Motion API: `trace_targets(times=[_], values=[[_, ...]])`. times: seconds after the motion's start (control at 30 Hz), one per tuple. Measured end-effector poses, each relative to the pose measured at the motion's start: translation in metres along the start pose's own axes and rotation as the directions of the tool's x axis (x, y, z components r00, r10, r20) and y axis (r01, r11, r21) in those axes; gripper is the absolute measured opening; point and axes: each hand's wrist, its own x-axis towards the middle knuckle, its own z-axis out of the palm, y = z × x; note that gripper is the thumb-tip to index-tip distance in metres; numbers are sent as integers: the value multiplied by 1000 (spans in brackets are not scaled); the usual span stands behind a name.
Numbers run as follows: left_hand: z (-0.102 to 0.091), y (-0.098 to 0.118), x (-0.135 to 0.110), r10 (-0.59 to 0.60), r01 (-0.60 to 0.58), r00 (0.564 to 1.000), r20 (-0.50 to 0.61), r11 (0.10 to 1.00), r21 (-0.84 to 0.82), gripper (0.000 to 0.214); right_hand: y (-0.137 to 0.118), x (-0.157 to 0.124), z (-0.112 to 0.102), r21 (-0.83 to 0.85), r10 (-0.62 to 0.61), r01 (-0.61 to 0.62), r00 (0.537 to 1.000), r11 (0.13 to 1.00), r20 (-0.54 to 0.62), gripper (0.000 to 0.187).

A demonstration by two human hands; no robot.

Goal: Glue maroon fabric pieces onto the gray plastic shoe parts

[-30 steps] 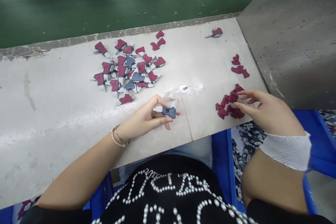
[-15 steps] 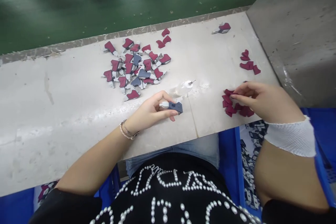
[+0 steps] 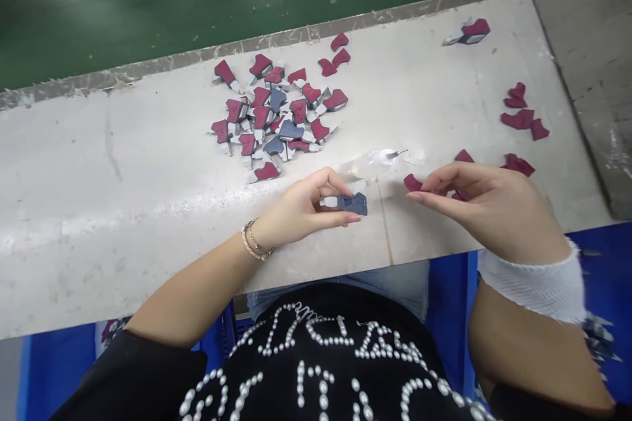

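Observation:
Between thumb and fingers, my left hand (image 3: pixel 306 207) grips a small dark blue plastic part (image 3: pixel 353 204) with a pale tip pointing back toward the palm. My right hand (image 3: pixel 484 200) pinches a dark red plate (image 3: pixel 412 183) by its edge, a short way right of the blue part and apart from it. Under and behind the right hand lie more loose red plates (image 3: pixel 518 164), partly hidden. A clear bottle with a thin metal needle tip (image 3: pixel 375 161) lies just beyond my left fingers.
To the far left is a heap of red-and-blue parts (image 3: pixel 276 112) with pale tips. One similar part (image 3: pixel 469 33) lies at the back right, and several red plates (image 3: pixel 524 115) lie below it. A metal panel (image 3: pixel 587 66) borders the right side. Blue bins (image 3: pixel 449 302) stand below the table edge.
My right hand has come left, away from the pile of red plates, with one plate in its fingers. My left hand still holds the blue part. The view has shifted.

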Motion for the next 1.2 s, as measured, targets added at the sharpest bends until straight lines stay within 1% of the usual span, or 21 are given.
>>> trace_targets(times=[0.07, 0.13, 0.2, 0.23, 0.33, 0.47, 0.57, 0.6, 0.63, 0.7, 0.77, 0.83, 0.93, 1.03, 1.1, 1.2], values=[[0, -2, 1, 15, -14, 1000, -11, 1000, 20, 35, 2, 4, 9, -34, 0, 0, 1000, 999, -14, 18], [0, -3, 1, 32, -31, 999, -17, 998, 47, 36, 4, 7, 16, -50, -1, 2, 1000, 999, 13, 14], [0, -4, 2, 59, -56, 998, -27, 994, 90, 34, 5, 9, 19, -72, 18, -15, 999, 997, 44, 22], [1, -4, 2, 73, -68, 997, -35, 990, 120, 33, 5, 10, 19, -90, 34, -29, 998, 996, 54, 24], [2, -4, 1, 119, -106, 992, -51, 972, 209, 30, 5, 10, 18, -146, 85, -74, 994, 987, 70, 10], [2, -5, 1, 172, -150, 984, -57, 951, 269, 29, 0, 9, 15, -173, 112, -94, 989, 980, 94, 18], [2, -7, 1, 192, -169, 980, -49, 940, 297, 29, -6, 14, 23, -211, 151, -138, 987, 968, 48, 39], [2, -7, 1, 196, -173, 980, -45, 936, 307, 29, -7, 16, 28, -232, 160, -151, 987, 961, 20, 42], [2, -8, 1, 198, -175, 979, -43, 933, 314, 30, -9, 19, 33, -255, 160, -155, 987, 954, -2, 41], [2, -9, 1, 203, -179, 978, -41, 929, 324, 30, -11, 25, 41, -290, 137, -137, 990, 947, -22, 31], [1, -10, 2, 220, -195, 975, -38, 923, 331, 30, -14, 27, 45, -296, 104, -99, 995, 950, 1, 20], [1, -11, 2, 250, -222, 967, -39, 912, 346, 31, -17, 23, 41, -282, 85, -73, 996, 957, 32, 17], [0, -15, 3, 311, -266, 948, -66, 889, 373, 33, -22, 9, 28, -249, 63, -44, 996, 968, 66, 21], [2, -18, 4, 377, -311, 918, -126, 878, 363, 34, -30, -9, 16, -141, -38, 58, 989, 988, 141, 23], [4, -18, 4, 425, -343, 890, -165, 862, 374, 32, -35, -17, 13, -66, -110, 127, 971, 990, 214, 21], [8, -16, 2, 519, -377, 839, -165, 773, 510, 26, -45, -19, 17, 12, -139, 142, 941, 990, 309, 20]])
